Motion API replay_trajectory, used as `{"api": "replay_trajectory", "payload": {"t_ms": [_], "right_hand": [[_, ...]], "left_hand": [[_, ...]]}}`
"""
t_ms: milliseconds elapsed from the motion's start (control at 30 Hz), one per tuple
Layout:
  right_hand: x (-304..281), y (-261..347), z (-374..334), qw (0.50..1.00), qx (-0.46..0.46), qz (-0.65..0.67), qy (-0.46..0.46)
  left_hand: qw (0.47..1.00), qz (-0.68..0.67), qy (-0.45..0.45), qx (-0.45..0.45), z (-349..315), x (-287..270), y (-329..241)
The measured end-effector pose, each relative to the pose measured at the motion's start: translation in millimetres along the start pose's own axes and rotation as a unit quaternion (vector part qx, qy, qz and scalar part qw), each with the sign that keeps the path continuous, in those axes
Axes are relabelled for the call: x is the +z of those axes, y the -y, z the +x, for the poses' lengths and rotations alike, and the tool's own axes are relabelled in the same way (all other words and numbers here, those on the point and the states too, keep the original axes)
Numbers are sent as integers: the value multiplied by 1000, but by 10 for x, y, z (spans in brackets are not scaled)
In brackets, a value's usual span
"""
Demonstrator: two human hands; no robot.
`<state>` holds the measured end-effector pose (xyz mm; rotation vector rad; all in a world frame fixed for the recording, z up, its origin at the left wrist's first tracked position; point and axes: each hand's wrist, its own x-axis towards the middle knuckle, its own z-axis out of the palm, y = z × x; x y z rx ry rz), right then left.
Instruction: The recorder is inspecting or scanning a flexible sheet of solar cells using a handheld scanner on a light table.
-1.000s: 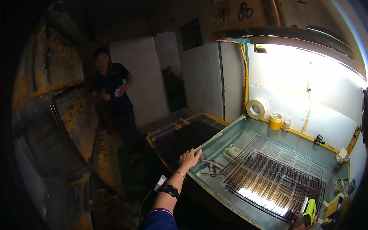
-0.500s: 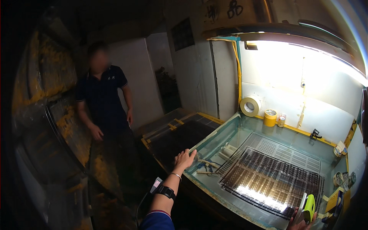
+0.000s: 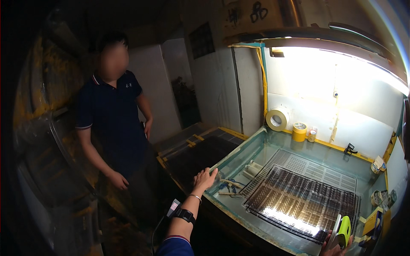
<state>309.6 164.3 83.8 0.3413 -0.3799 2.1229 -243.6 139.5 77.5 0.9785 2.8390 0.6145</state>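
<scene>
My left hand [image 3: 205, 179] rests on the left edge of a glass-topped light table [image 3: 230, 160], its fingers stretched out and holding nothing. A dark strap with a small device sits on that forearm, and a bracelet rings the wrist. Low at the right, my right hand [image 3: 328, 250] is wrapped round a bright yellow-green and grey hand tool [image 3: 343, 232]; its exact kind does not show, and most of the hand is cut off or hidden. Just beyond it lies a dark film sheet [image 3: 299, 198] with rows of fine pattern, over a paler perforated-looking sheet [image 3: 318, 167].
Tape rolls [image 3: 277, 119] stand along the back ledge near a black clip [image 3: 350, 149]. A blue-and-yellow item [image 3: 374, 222] lies at the right edge. Cords [image 3: 232, 186] lie at the table's left. A co-worker [image 3: 113, 115] stands at the left beside a darker table [image 3: 196, 153].
The co-worker has come closer and leans forward, one arm lower than before. The view has shifted slightly. My two hands keep their places on the table edge and the tool.
</scene>
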Motion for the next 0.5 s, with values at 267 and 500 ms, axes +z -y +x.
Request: {"api": "replay_trajectory", "payload": {"t_ms": [267, 500], "right_hand": [[48, 5, -23, 1000, 9, 13, -8], [-297, 217, -225, 993, -29, 56, -103]], "left_hand": [[1000, 3, -12, 1, -86, -6, 54], [997, -54, -52, 34, -5, 30, -283]]}}
